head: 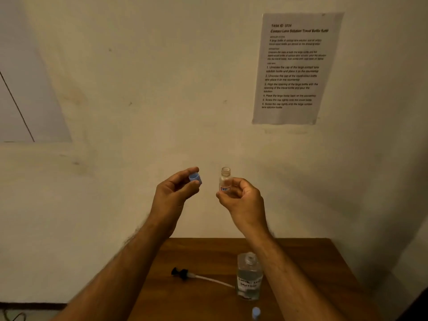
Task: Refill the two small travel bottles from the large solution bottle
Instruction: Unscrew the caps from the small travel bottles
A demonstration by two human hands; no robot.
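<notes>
Behind everything stands a plain pale wall with a printed paper sheet (298, 68) fixed on it at the upper right. Below, a brown wooden bench (208, 256) carries the large bottle (249, 276), upright and without cap, near the right edge and partly behind the right forearm. Beside it, toward the left, lies a pump tube (203, 277) with a black head. At the front edge, a second small bottle (256, 313) with a pale blue top is only partly visible.

Both hands are raised above the bench. The right hand (240, 195) has its grip curled around an open small bottle (225, 180), held upright. The left hand (173, 193) pinches the blue cap (195, 177) between thumb and fingers. The cap is just beside the bottle's mouth, to its left at the same height, not touching.
</notes>
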